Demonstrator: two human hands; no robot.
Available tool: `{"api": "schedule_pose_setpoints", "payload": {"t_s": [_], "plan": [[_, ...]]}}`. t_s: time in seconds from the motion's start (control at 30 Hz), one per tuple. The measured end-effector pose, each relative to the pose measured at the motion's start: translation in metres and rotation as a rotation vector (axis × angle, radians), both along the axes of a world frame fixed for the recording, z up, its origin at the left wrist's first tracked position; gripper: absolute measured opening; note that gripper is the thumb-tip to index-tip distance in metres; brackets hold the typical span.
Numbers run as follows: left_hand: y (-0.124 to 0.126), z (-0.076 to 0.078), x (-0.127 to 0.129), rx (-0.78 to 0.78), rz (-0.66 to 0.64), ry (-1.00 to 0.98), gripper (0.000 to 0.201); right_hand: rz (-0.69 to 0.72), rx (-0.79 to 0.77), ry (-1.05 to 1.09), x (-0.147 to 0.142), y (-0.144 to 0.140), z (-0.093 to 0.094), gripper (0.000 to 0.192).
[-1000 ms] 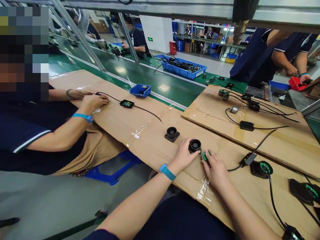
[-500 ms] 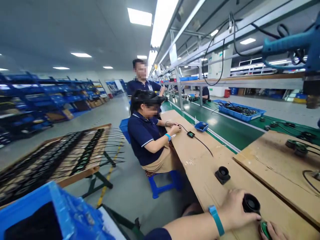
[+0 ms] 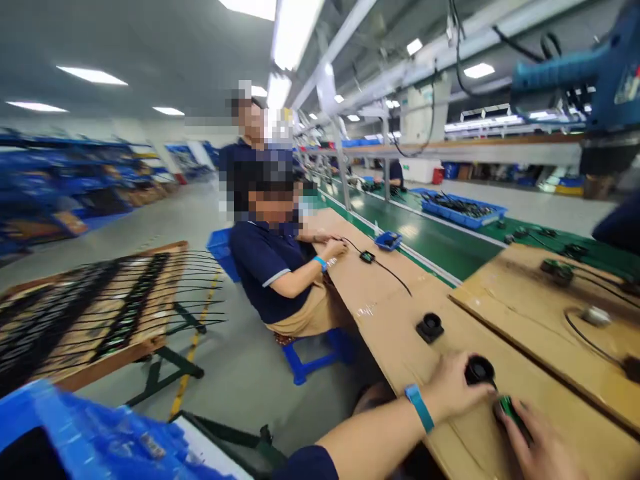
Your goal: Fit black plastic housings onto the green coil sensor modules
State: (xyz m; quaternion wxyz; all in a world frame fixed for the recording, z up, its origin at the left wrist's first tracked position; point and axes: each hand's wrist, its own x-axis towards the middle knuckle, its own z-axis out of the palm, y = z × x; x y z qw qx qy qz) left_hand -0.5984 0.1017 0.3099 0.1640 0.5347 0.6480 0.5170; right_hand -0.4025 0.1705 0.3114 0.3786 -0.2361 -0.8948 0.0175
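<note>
Black socket (image 3: pixel 479 370) gripped in your left hand (image 3: pixel 453 390).
Right hand (image 3: pixel 540 443) pinches green-faced part (image 3: pixel 509 407) beside it, on cardboard (image 3: pixel 400 320).

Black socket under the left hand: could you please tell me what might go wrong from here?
The view is turned toward the aisle, so the left hand on the black socket and the right hand on the green part sit at the frame's edge; parts may be misaligned. The cable on the cardboard sheet lies near and could snag. The spare socket could be knocked.
</note>
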Motion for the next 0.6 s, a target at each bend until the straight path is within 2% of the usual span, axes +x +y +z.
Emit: {"api": "schedule_pose_setpoints", "payload": {"t_s": [0.07, 0.1, 0.17, 0.23, 0.3, 0.37, 0.5, 0.6], "plan": [[-0.005, 0.003, 0.002, 0.05, -0.013, -0.013, 0.053, -0.149, -0.01, 0.064, 0.006, -0.013, 0.028, 0.042], [-0.005, 0.005, 0.001, 0.087, -0.02, -0.01, 0.05, -0.184, 0.018, 0.162, 0.004, -0.018, 0.044, 0.041], [-0.002, 0.005, -0.002, 0.175, -0.042, 0.007, 0.047, -0.164, 0.011, 0.29, -0.008, -0.025, 0.069, 0.032], [0.001, 0.004, -0.006, 0.243, -0.054, 0.014, 0.046, -0.113, 0.006, 0.306, -0.024, -0.03, 0.082, 0.031], [0.0, 0.004, -0.007, 0.285, -0.054, 0.032, 0.047, -0.059, 0.005, 0.256, -0.037, -0.035, 0.081, 0.031], [-0.002, 0.004, -0.006, 0.319, -0.064, 0.074, 0.048, -0.026, -0.011, 0.19, -0.044, -0.04, 0.071, 0.033], [-0.003, 0.004, -0.005, 0.388, -0.099, 0.185, 0.047, -0.069, -0.079, 0.155, -0.05, -0.039, 0.051, 0.054], [-0.002, 0.004, -0.005, 0.397, -0.086, 0.219, 0.046, -0.061, -0.063, 0.138, -0.052, -0.037, 0.047, 0.048]]}}
